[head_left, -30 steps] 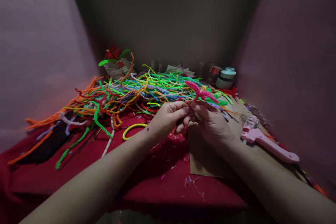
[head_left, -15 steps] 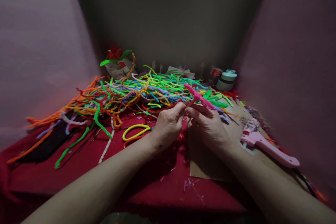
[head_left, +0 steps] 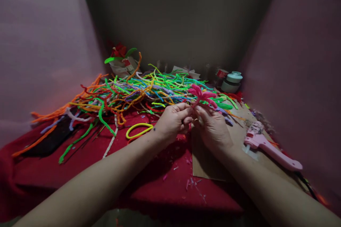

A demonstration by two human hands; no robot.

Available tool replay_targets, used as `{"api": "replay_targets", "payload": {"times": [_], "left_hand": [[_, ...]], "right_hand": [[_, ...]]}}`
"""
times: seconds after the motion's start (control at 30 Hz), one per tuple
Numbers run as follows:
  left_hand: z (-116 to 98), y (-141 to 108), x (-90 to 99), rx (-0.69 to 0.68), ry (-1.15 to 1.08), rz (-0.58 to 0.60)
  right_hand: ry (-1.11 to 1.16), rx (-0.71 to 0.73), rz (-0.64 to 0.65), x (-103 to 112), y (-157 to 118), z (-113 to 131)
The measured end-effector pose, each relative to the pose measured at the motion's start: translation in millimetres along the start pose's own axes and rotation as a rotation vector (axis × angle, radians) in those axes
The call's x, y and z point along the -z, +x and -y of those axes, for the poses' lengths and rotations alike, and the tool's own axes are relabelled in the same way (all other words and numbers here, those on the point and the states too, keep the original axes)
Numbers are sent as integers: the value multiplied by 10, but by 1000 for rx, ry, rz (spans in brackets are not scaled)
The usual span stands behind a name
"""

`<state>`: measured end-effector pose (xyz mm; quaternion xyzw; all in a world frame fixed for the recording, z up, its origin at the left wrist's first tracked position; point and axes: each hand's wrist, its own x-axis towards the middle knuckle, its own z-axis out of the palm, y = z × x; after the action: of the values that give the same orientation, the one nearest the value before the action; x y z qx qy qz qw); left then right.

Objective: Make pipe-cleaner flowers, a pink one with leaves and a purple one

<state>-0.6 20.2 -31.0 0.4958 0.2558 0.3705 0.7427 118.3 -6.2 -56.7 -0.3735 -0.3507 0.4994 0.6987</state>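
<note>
A pink pipe-cleaner flower (head_left: 201, 95) with several petals stands up between my hands, above the front of the heap. My left hand (head_left: 174, 118) is closed, its thumb and fingers pinching at the base of the flower. From the other side my right hand (head_left: 211, 126) pinches the same base, fingers curled. The exact grip at the stem is partly hidden by the fingertips. Just left of my left hand lie scissors with a yellow handle loop (head_left: 138, 130), their blades covered by my hand. Behind spreads a heap of many-coloured pipe cleaners (head_left: 149, 90).
A pink glue gun (head_left: 269, 145) rests on brown cardboard (head_left: 210, 166) at the right. A lidded jar (head_left: 231, 82) stands at the back right. A dark flat object (head_left: 49, 142) lies left on the red cloth (head_left: 149, 188), which carries small scraps.
The pink flower has turned more upright, and its petals now show spread apart. My left hand has rolled so its curled fingers show. The view has shifted slightly.
</note>
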Motion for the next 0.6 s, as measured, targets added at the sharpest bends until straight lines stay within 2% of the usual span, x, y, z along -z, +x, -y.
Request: {"api": "replay_targets", "payload": {"times": [0.1,0.2,0.33,0.43,0.6], "left_hand": [[12,13,32,73,-129,108],[5,23,70,140,-200,196],[-11,17,84,153,-191,230],[1,1,62,47,83,153],[131,-13,74,-479,963,-171]], "right_hand": [[55,-11,-28,-13,-10,-12],[64,-52,20,-14,-11,-2],[93,-101,75,-23,-17,36],[78,-96,57,-26,-19,44],[-16,-10,72,7,-6,-4]]}}
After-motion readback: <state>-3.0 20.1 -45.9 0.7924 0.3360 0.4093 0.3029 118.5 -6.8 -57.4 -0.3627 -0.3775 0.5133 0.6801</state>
